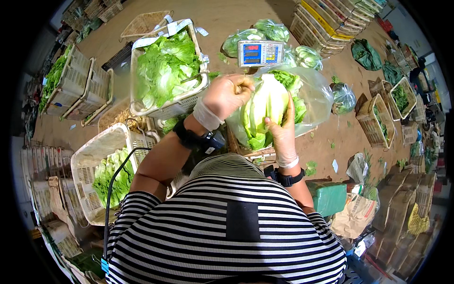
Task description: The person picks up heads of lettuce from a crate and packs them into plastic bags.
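- Right hand (283,135): grip closed round the right side and lower part of a pale green lettuce head (264,106), thumb on the near face.
- Left hand (227,96): grip clenched, fingertips curled together at the lettuce's upper left; cannot tell if film or leaf is pinched between.
- Lettuce head: in front of the person, just short of the scale (260,53), base end pointing away, leafy end toward the torso.
- Clear plastic bag (318,92): spread open around and under the lettuce, more leafy greens (300,110) beside the head; cannot tell how much sits inside. This portion looks partway, bag not closed.
- Done, by the look of it: bagged greens (273,31) beyond the scale, several bundles in clear film; another filled bag (344,98) on the floor to the right.
- Left over: upper-left crate (172,109) heaped with loose lettuce (165,66), lower-left crate (90,161) part filled with loose heads (113,175), none of it visibly bagged. Judgement: a good deal remains.
- Farther out: stacked crates (309,32) upper right, green box (328,198) near the right forearm.
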Available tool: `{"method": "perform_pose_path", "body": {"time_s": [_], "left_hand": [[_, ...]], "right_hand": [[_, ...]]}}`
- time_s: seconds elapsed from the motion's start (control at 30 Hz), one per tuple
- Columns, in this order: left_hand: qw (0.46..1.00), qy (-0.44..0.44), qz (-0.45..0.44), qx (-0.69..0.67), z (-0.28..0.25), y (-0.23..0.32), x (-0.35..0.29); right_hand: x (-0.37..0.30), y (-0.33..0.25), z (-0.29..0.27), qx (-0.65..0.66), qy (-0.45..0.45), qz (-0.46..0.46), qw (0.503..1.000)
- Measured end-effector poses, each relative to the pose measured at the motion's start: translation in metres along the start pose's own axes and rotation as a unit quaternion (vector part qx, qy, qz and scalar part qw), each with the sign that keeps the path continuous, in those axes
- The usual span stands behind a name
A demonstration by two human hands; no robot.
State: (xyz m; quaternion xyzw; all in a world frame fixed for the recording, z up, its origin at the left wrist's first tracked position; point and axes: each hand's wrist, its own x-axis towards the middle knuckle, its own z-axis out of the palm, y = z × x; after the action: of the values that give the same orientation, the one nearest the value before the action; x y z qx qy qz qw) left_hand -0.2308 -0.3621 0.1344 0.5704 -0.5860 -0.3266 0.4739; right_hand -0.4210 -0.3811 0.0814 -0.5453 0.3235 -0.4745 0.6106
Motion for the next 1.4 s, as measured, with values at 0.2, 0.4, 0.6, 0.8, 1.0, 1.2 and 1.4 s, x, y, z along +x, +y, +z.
{"method": "perform_pose_path", "body": {"time_s": [0.2,0.4,0.6,0.8,1.0,1.2,1.4], "left_hand": [[0.985,0.056,0.061,0.152,0.026,0.001,-0.008],[0.983,0.120,0.031,0.134,0.043,-0.008,-0.011],[0.996,0.085,-0.019,-0.023,0.050,-0.024,-0.013],[0.996,0.086,0.004,-0.008,0.047,-0.020,-0.016],[0.994,-0.026,0.086,-0.067,0.031,-0.007,-0.042],[0.993,0.043,0.061,-0.096,-0.072,-0.042,-0.080],[0.952,0.222,-0.142,0.158,-0.159,-0.123,-0.086]], "right_hand": [[-0.004,-0.003,0.010,-0.052,0.049,-0.051,0.996],[-0.002,-0.004,0.017,-0.094,0.106,-0.091,0.986],[0.000,0.003,0.008,-0.193,0.118,-0.145,0.963],[-0.001,0.010,0.005,-0.194,0.102,-0.146,0.965],[0.004,0.009,-0.012,0.191,0.145,0.011,0.971],[-0.002,0.017,-0.063,0.241,0.162,0.028,0.957],[-0.007,0.031,-0.092,0.343,0.188,0.101,0.915]]}}
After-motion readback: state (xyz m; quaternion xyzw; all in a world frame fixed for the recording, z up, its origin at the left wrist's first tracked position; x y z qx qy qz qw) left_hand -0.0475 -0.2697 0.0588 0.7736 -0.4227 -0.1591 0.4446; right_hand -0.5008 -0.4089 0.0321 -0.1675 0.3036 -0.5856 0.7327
